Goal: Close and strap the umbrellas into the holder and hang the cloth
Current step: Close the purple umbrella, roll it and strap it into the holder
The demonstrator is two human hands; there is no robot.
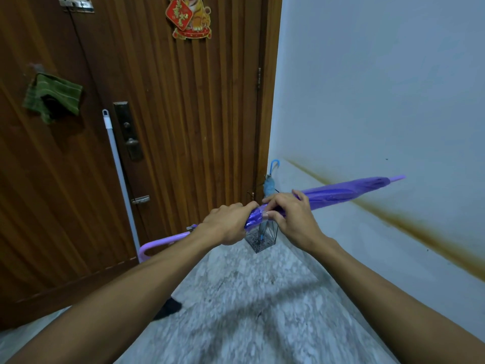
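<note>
I hold a folded purple umbrella (343,191) level across the view, tip to the right, pale curved handle at the left. My left hand (227,223) grips its canopy near the handle end. My right hand (290,215) pinches the strap wrapped around the canopy just beside it. Behind my hands a wire umbrella holder (262,239) stands on the floor in the corner with a closed blue umbrella (269,183) upright in it. A green striped cloth (56,97) hangs on the wooden door at upper left.
A wooden door (183,114) with a lock plate fills the left and back. A white pole (118,169) leans against it. A pale wall (380,101) with a brown stain runs along the right. The floor (249,298) is speckled grey stone.
</note>
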